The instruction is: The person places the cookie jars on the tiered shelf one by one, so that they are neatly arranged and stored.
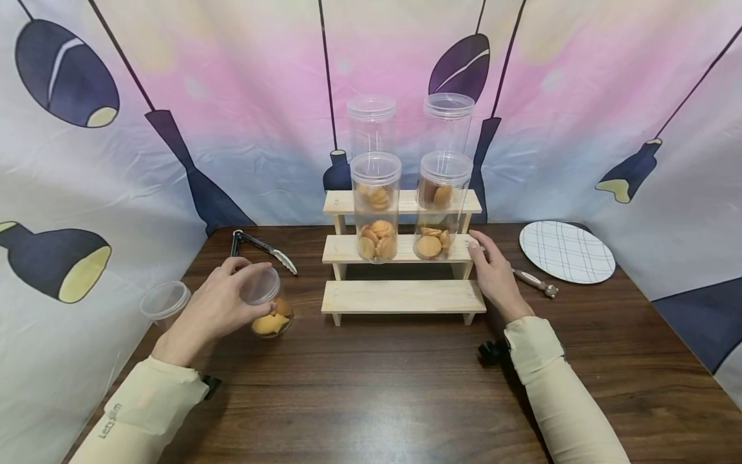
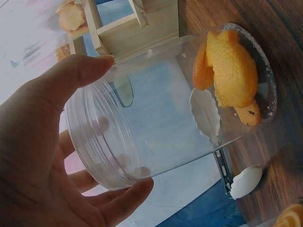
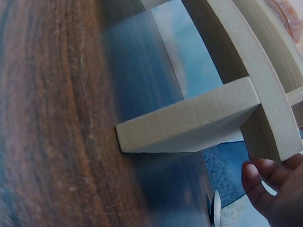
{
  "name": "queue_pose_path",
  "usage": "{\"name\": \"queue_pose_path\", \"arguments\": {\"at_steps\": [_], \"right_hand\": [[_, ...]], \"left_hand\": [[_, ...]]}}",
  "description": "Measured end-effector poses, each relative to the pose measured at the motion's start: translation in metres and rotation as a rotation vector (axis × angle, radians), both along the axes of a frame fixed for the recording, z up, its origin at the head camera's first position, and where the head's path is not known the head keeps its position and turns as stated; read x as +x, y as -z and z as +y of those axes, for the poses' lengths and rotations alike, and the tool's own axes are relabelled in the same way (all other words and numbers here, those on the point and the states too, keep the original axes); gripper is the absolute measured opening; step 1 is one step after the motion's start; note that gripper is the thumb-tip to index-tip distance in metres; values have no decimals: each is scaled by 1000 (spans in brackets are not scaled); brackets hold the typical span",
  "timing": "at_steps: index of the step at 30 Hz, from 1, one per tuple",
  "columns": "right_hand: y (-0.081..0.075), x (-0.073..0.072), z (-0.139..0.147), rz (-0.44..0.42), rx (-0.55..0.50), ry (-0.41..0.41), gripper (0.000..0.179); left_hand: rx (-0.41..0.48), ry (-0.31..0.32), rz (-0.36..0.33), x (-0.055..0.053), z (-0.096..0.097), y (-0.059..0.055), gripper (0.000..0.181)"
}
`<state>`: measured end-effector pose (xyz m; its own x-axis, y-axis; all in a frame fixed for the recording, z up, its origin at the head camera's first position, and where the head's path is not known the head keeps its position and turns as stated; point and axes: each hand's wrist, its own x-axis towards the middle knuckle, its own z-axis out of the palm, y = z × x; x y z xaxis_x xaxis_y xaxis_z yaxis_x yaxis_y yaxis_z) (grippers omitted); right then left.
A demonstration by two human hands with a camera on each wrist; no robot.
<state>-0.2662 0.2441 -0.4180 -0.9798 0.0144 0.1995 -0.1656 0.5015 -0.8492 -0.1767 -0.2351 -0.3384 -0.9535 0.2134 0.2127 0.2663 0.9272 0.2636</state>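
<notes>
My left hand (image 1: pixel 217 299) grips a clear lidded jar (image 1: pixel 282 317) round its lid, with the thumb on one side and fingers on the other. Yellow-orange cookies (image 2: pixel 232 71) lie at the jar's bottom, and the jar stands on the table left of a three-step wooden stand (image 1: pixel 400 296). At the stand's right end, my right hand (image 1: pixel 495 277) holds the end of the middle step between thumb and fingers. Two cookie jars, a left one (image 1: pixel 377 216) and a right one (image 1: pixel 435 219), stand on that step. Two more stand on the top step behind them.
Another clear jar (image 1: pixel 165 303) is partly hidden behind my left forearm. Tongs (image 1: pixel 263 248) lie at the back left. A plaid oval plate (image 1: pixel 568 251) and a brown handle with a bear-shaped end (image 1: pixel 533 280) lie at the right. A patterned cloth (image 1: pixel 261 96) hangs behind the table.
</notes>
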Motion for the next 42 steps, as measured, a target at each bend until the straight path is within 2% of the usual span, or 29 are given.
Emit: {"name": "queue_pose_path", "arguments": {"at_steps": [16, 24, 32, 36, 42], "right_hand": [[-1, 1, 0, 1, 9, 3, 61], [-1, 1, 0, -3, 9, 0, 61], [-2, 1, -1, 3, 12, 0, 62], [-2, 2, 0, -2, 14, 4, 62], [-2, 1, -1, -2, 18, 7, 61]], "left_hand": [[-6, 0, 6, 1, 1, -2, 69], [-24, 8, 38, 4, 8, -13, 69], [-11, 80, 101, 13, 30, -32, 67], [-12, 123, 135, 18, 42, -38, 67], [-11, 172, 157, 20, 56, -46, 65]]}}
